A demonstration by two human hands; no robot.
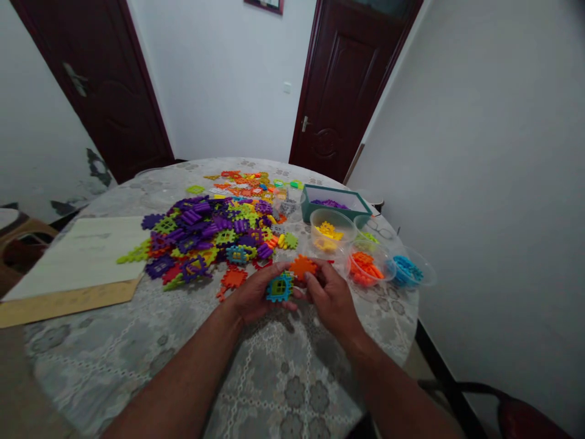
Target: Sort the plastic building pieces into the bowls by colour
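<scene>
Stiffness and low weight are to be expected of the blue-and-green block [280, 286] and orange block [302, 266], held near the frame's centre above the worktop [269, 372]; their toothed edges are best gripped. The first is clamped by the left hand's fingers [269, 270]; the second is pinched, fingers barely parted, by the right hand [333, 299].

My left hand [251, 297] holds a blue-and-green block [280, 286]; my right hand [333, 299] pinches an orange block [302, 266]. A multicoloured heap [205, 228] lies beyond.
</scene>
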